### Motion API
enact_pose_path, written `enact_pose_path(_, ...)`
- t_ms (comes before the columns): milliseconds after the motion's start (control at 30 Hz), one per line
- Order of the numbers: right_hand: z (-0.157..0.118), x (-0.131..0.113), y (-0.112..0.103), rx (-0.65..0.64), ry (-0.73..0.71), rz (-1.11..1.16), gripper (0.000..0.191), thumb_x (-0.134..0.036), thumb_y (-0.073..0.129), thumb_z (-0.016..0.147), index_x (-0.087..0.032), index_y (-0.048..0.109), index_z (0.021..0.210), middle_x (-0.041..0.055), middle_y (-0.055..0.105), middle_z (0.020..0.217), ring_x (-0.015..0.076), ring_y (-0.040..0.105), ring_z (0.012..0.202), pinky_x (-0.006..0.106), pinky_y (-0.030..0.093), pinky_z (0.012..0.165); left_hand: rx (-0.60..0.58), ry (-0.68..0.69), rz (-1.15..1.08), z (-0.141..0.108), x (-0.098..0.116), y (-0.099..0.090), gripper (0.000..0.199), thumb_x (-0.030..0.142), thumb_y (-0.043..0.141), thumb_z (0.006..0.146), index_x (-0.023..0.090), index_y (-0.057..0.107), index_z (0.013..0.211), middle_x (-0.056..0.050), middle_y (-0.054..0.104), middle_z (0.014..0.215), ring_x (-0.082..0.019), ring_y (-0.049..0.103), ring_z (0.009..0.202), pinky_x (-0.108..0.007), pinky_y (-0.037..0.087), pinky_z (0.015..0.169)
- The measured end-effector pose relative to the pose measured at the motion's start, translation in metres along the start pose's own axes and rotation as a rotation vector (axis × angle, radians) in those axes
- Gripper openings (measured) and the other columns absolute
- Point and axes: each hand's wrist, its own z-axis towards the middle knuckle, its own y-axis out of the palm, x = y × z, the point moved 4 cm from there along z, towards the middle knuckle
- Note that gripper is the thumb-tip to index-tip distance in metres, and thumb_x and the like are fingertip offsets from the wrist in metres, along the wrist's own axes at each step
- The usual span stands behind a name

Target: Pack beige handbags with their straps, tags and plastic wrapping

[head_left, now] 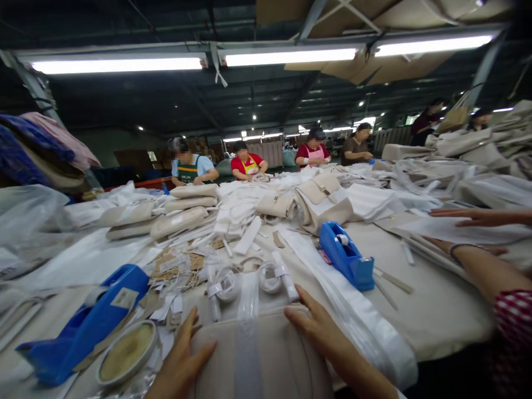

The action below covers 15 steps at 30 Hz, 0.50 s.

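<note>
A beige bag point(261, 354) lies nearest the camera on the cloth-covered desk point(432, 316), a clear strip point(247, 349) running down its middle. The left hand point(185, 354) is at the bag's left side, fingers spread and thumb apart from them, the thumb reaching over the bag's edge. The right hand point(320, 327) is at the bag's upper right edge, its visible fingers apart and resting there.

Just beyond the bag are two plastic-wrapped coils point(226, 284), side by side. To the left of the bag are a round dish point(127, 353) and, past it, a blue tape dispenser point(93, 321); beyond the bag to the left is a heap of paper tags point(180, 266). To the right of the bag lie clear plastic sleeves point(353, 316), with a second blue dispenser point(347, 256) beyond them. Well beyond the bag are stacked beige pouches point(183, 213), a flap bag with a clasp point(324, 202) and loose white wrapping point(236, 205).

Far right of the bag, a co-worker's hands point(469, 216), below them a checkered sleeve point(513, 316), are at a white sheet point(490, 230). Farthest from the bag, across the desk, several people point(193, 166) bend over the heaps.
</note>
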Motion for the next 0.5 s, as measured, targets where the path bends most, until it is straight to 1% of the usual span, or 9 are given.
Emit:
enact_pose_path(67, -0.011, 0.008, -0.003, 0.014, 0.055, 0.019, 0.086, -0.051, 0.067, 0.067, -0.014, 0.045, 0.142, 0.0128, 0.048, 0.144, 0.032, 0.041, 0.134, 0.043, 0.027, 0.116, 0.06, 0.149, 0.152, 0.012, 0.029, -0.009, 0.068, 0.042, 0.052, 0.09, 0.019, 0.029, 0.149, -0.021, 0.043, 0.144, -0.039, 0.047, 0.131, -0.064, 0.043, 0.103)
enact_pose_path(100, -0.017, 0.011, -0.006, 0.013, 0.081, 0.037, 0.09, -0.05, 0.067, 0.066, -0.014, 0.041, 0.145, 0.0129, 0.044, 0.147, 0.0308, 0.038, 0.136, 0.042, 0.026, 0.117, 0.116, 0.269, 0.203, 0.02, 0.051, -0.012, 0.065, 0.039, 0.052, 0.089, 0.021, 0.032, 0.148, -0.019, 0.04, 0.147, -0.04, 0.04, 0.136, -0.066, 0.037, 0.107)
enact_pose_path(133, -0.023, 0.015, -0.008, 0.009, 0.105, 0.062, 0.093, -0.05, 0.067, 0.066, -0.014, 0.038, 0.146, 0.013, 0.04, 0.15, 0.0301, 0.038, 0.137, 0.042, 0.026, 0.117, 0.115, 0.395, 0.217, 0.028, 0.075, -0.011, 0.059, 0.034, 0.051, 0.09, 0.023, 0.036, 0.146, -0.016, 0.04, 0.147, -0.037, 0.037, 0.138, -0.064, 0.036, 0.109)
enact_pose_path(167, -0.03, 0.019, -0.01, 0.001, 0.127, 0.089, 0.095, -0.05, 0.067, 0.065, -0.014, 0.037, 0.147, 0.0135, 0.038, 0.151, 0.0301, 0.039, 0.135, 0.042, 0.029, 0.116, 0.05, 0.5, 0.213, 0.037, 0.098, -0.006, 0.051, 0.028, 0.047, 0.092, 0.026, 0.04, 0.143, -0.012, 0.043, 0.146, -0.032, 0.04, 0.136, -0.058, 0.037, 0.11)
enact_pose_path(233, -0.041, 0.028, -0.016, -0.014, 0.171, 0.144, 0.097, -0.051, 0.067, 0.062, -0.013, 0.036, 0.147, 0.0153, 0.039, 0.149, 0.0311, 0.044, 0.131, 0.042, 0.035, 0.111, -0.127, 0.644, 0.177, 0.055, 0.142, 0.01, 0.041, 0.019, 0.038, 0.096, 0.028, 0.049, 0.135, -0.008, 0.047, 0.143, -0.023, 0.043, 0.134, -0.047, 0.04, 0.112)
enact_pose_path(267, -0.046, 0.034, -0.019, -0.021, 0.186, 0.174, 0.098, -0.051, 0.068, 0.062, -0.013, 0.036, 0.146, 0.0164, 0.041, 0.147, 0.0313, 0.046, 0.128, 0.042, 0.037, 0.109, -0.211, 0.706, 0.157, 0.063, 0.161, 0.021, 0.041, 0.015, 0.034, 0.098, 0.027, 0.052, 0.132, -0.008, 0.05, 0.142, -0.02, 0.044, 0.134, -0.044, 0.038, 0.113)
enact_pose_path(333, -0.055, 0.047, -0.024, -0.045, 0.189, 0.253, 0.098, -0.051, 0.069, 0.062, -0.013, 0.036, 0.146, 0.0176, 0.045, 0.141, 0.0304, 0.049, 0.122, 0.041, 0.041, 0.105, -0.364, 0.832, 0.128, 0.076, 0.192, 0.043, 0.041, 0.011, 0.031, 0.098, 0.026, 0.054, 0.129, -0.006, 0.055, 0.138, -0.017, 0.046, 0.132, -0.043, 0.029, 0.117)
enact_pose_path(400, -0.062, 0.062, -0.025, -0.073, 0.173, 0.357, 0.094, -0.048, 0.071, 0.066, -0.014, 0.037, 0.146, 0.0182, 0.047, 0.135, 0.0284, 0.053, 0.116, 0.039, 0.045, 0.1, -0.512, 0.917, 0.114, 0.086, 0.212, 0.066, 0.039, 0.011, 0.032, 0.099, 0.025, 0.055, 0.127, -0.005, 0.06, 0.133, -0.016, 0.048, 0.131, -0.045, 0.02, 0.12)
enact_pose_path(500, -0.069, 0.082, -0.022, -0.148, 0.16, 0.547, 0.091, -0.046, 0.074, 0.069, -0.014, 0.037, 0.146, 0.0177, 0.05, 0.125, 0.0266, 0.057, 0.107, 0.039, 0.047, 0.094, -0.67, 0.955, 0.125, 0.096, 0.224, 0.092, 0.03, 0.017, 0.037, 0.1, 0.023, 0.059, 0.12, -0.004, 0.066, 0.121, -0.016, 0.049, 0.13, -0.044, 0.011, 0.122)
